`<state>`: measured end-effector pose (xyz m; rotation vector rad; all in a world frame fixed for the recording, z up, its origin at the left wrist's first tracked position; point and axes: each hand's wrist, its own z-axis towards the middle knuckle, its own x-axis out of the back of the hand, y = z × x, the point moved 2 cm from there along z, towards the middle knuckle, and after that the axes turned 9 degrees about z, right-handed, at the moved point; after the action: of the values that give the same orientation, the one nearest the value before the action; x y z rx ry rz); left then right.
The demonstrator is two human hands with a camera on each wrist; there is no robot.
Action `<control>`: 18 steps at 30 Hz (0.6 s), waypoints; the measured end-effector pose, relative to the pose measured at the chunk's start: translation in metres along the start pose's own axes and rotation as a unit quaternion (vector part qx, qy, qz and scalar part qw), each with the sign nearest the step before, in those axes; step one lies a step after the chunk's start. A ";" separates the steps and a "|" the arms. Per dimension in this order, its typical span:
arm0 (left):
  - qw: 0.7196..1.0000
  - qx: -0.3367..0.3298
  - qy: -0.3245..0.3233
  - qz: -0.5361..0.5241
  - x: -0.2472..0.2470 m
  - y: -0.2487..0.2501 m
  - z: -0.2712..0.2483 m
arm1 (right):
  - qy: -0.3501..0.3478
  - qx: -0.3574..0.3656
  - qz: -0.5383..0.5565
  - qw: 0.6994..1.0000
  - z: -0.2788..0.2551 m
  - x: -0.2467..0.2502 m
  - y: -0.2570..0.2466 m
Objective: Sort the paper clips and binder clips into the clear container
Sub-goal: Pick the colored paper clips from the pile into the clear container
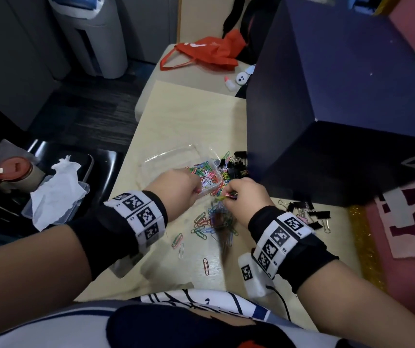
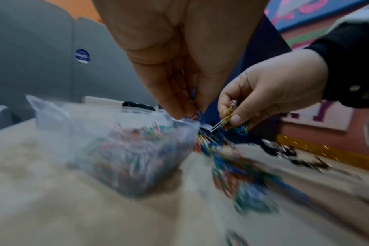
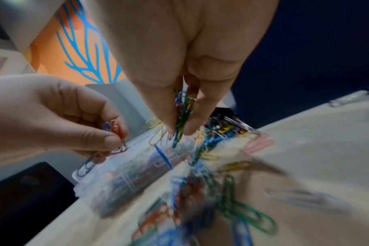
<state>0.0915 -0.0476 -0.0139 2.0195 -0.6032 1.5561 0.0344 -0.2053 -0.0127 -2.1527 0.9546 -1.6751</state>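
Both hands pinching paper clips at the clear container (image 1: 207, 182).

Left hand (image 1: 176, 188) fingers clamped on red/blue clips (image 3: 114, 131) over the container's near rim; right hand (image 1: 245, 194) clamped on a mixed bunch (image 3: 182, 109) just right of it. Loose paper clips (image 1: 214, 222) near side of the container, binder clips (image 1: 236, 164) far-right against the dark box (image 1: 339, 109). Wrist views motion-blurred; container contents smeared. Box logo unreadable. Pale wood table (image 1: 176, 121).
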 end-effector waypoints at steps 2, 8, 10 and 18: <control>0.999 0.020 0.024 -0.010 0.012 -0.011 0.005 | 0.019 0.034 0.029 0.999 0.007 0.005 -0.017; 0.998 0.060 -0.007 0.006 0.022 -0.035 0.009 | -0.024 0.044 -0.004 0.999 0.023 0.008 -0.043; 0.998 0.062 -0.021 0.006 0.018 -0.037 0.005 | -0.062 -0.009 -0.076 0.995 0.022 0.008 -0.035; 0.976 -0.072 -0.187 0.089 -0.012 -0.006 -0.019 | -0.139 -0.023 -0.178 0.974 -0.009 -0.048 0.000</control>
<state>0.0782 -0.0310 -0.0226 2.2084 -1.0359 1.1873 0.0201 -0.1734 -0.0463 -2.6237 0.5586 -1.4388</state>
